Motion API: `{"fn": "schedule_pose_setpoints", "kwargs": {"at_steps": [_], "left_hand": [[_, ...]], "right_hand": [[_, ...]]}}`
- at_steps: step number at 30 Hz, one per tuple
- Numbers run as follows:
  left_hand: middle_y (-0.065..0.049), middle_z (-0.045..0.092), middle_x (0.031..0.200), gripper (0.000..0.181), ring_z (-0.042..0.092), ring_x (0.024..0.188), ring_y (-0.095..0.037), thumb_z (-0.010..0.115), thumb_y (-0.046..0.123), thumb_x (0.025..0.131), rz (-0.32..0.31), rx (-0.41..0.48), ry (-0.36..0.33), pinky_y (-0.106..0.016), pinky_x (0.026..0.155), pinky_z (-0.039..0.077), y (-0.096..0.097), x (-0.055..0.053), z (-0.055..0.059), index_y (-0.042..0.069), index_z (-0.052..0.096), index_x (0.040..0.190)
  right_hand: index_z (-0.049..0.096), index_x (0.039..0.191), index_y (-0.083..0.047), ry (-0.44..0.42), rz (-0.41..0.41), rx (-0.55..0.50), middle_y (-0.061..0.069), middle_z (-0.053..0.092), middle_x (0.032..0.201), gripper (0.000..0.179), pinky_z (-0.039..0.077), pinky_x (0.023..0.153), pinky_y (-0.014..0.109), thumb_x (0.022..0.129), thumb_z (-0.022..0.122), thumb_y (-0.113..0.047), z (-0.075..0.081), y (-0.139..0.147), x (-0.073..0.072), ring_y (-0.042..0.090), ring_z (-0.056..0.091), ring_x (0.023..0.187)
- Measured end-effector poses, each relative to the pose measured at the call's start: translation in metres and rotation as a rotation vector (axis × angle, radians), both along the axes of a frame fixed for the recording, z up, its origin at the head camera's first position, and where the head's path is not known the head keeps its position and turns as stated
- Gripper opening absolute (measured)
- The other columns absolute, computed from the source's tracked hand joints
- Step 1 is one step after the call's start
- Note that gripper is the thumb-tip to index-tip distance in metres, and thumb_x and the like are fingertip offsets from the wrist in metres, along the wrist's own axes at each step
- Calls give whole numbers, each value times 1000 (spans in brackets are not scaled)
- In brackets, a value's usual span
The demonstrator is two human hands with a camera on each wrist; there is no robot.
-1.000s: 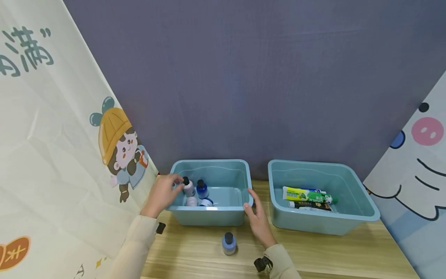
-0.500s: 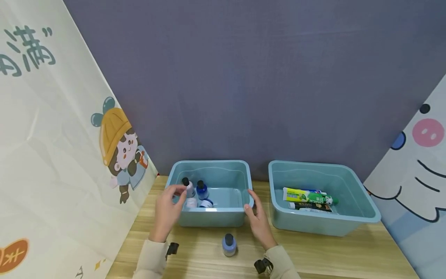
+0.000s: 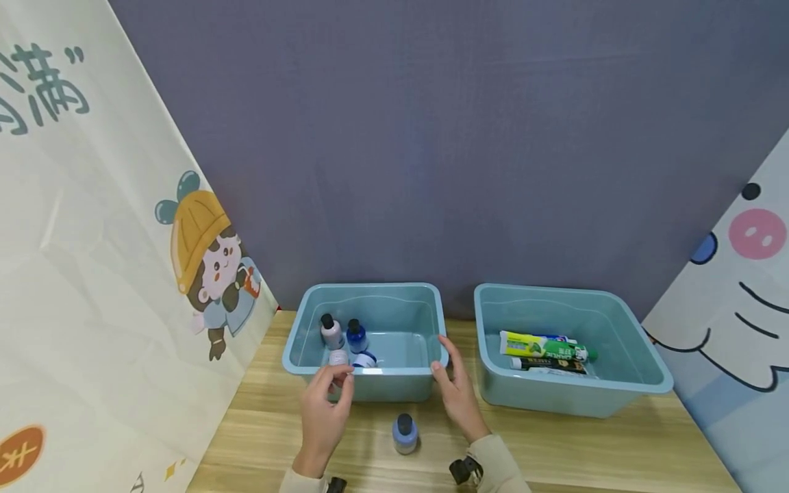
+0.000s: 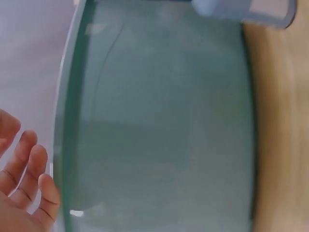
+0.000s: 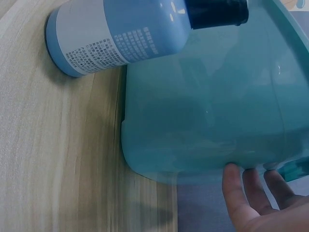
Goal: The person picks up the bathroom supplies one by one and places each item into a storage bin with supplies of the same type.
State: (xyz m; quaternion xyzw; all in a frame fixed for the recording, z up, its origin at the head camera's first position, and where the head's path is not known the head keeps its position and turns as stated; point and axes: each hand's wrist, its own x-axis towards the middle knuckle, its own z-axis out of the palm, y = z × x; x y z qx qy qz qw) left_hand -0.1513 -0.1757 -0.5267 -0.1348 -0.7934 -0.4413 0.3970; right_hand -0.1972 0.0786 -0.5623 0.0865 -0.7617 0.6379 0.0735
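My left hand is just in front of the left blue plastic bin, fingers loosely bent near its front rim and nothing between them; the left wrist view shows the fingers beside the rim. At the bin's front right corner, my right hand rests its thumb and fingers against the outside, with fingertips touching the wall in the right wrist view. Inside stand a pale bottle with a black cap and a dark blue bottle. Two small whitish containers, one partly blue, sit nearer the front wall.
A light blue bottle with a black cap stands on the wooden table between my forearms. To the right, a second blue bin holds several toothpaste tubes. A grey backdrop rises behind; printed sheets flank both sides.
My left hand has left the bin's left side, moving right and toward me to its front rim. The left end of the bin is now uncovered. My right hand stays at the corner.
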Motion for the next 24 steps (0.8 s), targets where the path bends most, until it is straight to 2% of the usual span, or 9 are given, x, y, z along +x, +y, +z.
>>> {"fn": "schedule_pose_setpoints", "kwargs": {"at_steps": [7,12,16,24], "left_hand": [[0,68,83,23,63,74,-11,74,-9,85,-73,66,-39,-23,67,54,16,10,-23,9,73,98],[2,68,82,30,64,75,-10,78,-10,80,-95,82,-79,-26,67,55,26,17,-43,15,72,95],[-1,68,83,30,64,75,-11,78,-9,79,-147,79,-106,-30,67,57,34,21,-56,16,71,95],[2,71,100,25,66,90,-18,77,15,91,-261,70,-324,-32,80,56,45,28,-66,28,70,111]], "right_hand": [[34,159,-27,10,-15,8,5,30,168,56,24,120,67,107,54,-37,0,1,-1,33,23,156],[34,159,-28,14,-18,17,6,30,168,55,25,119,67,107,53,-36,-2,1,-1,34,23,156],[34,159,-26,24,-20,22,6,31,167,56,25,119,68,107,53,-35,-3,0,-1,34,23,156],[34,159,-26,40,-23,30,9,31,167,54,24,118,71,108,52,-32,-4,-1,-1,38,24,155]]}}
